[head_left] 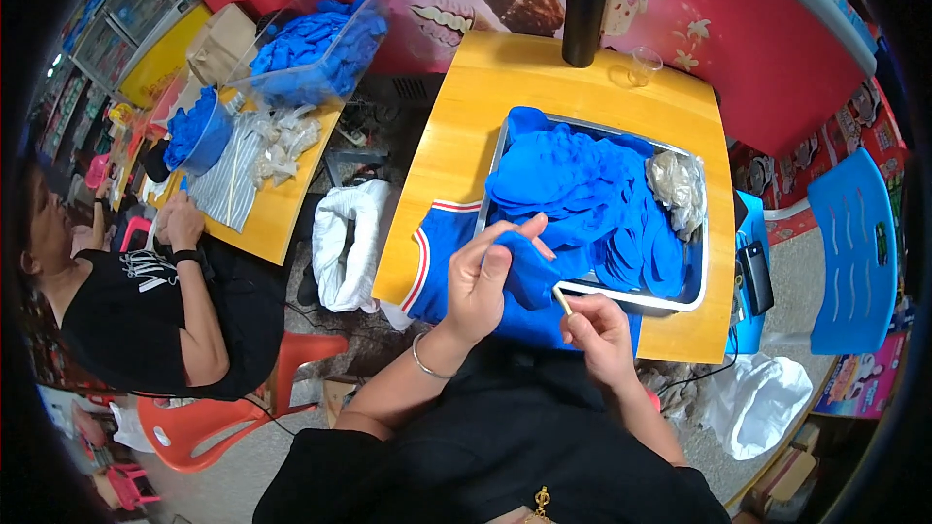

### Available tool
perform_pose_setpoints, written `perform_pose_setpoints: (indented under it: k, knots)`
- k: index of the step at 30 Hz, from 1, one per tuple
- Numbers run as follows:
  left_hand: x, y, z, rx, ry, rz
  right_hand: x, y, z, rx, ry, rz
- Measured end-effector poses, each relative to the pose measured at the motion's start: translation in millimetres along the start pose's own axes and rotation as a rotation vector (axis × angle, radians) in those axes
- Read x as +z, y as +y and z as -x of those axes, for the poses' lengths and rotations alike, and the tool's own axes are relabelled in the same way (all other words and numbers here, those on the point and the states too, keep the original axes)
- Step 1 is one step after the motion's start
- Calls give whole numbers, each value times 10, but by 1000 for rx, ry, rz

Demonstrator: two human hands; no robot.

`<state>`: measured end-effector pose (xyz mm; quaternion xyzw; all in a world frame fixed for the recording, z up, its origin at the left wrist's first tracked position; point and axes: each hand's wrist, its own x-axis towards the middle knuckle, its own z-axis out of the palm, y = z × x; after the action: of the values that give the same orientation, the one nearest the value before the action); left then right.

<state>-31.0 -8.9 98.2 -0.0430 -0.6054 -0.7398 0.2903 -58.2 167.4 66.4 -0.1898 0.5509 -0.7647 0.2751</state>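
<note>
One blue piece [529, 270] is hanging at the near left part of the metal tray [660, 302], covering some of its rim from view. The left hand [478, 283] is pinching it between thumb and fingers; the right hand [599, 332] is gripping a pale stick [562, 301] in its fingertips, the tip apparently touching the piece's edge. The stick could be slipping off, I judge, if the left hold is loosening and the edge is sagging; too hard a push could be creasing the piece. It is looking plain, vivid blue, thin and limp, and softly curving. At the tray's near left, a blue garment [439, 257] with red-and-white trim is lying on the table [464, 87]. Inside the tray, similar blue pieces [573, 175] are overlapping in a heap, and a clear plastic bag [677, 196] is resting at the right. Beyond the tray, a black bottle [584, 19] is standing upright, a clear cup [645, 64] sitting to its right.
</note>
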Motion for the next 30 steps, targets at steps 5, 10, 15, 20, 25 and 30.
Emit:
perform_pose_setpoints:
  k: [5, 10, 15, 20, 25, 30]
  knots:
    - [-89, 94, -158, -164, -78, 15, -142, -64, -98, -209, 95, 384]
    - [-46, 201, -285, -342, -200, 68, -132, -287, -211, -521, 32, 1000]
    - [-82, 167, -333, -524, -253, 158, -184, -414, -260, -772, 78, 1274]
    - [-148, 56, -369, -779, -278, 198, -251, -503, -251, -765, -103, 1369]
    - [-148, -153, -314, -919, -452, 305, -312, -503, -279, -552, -328, 1160]
    - [-55, -135, -218, -479, -379, -20, -357, -266, -153, -65, -214, 348]
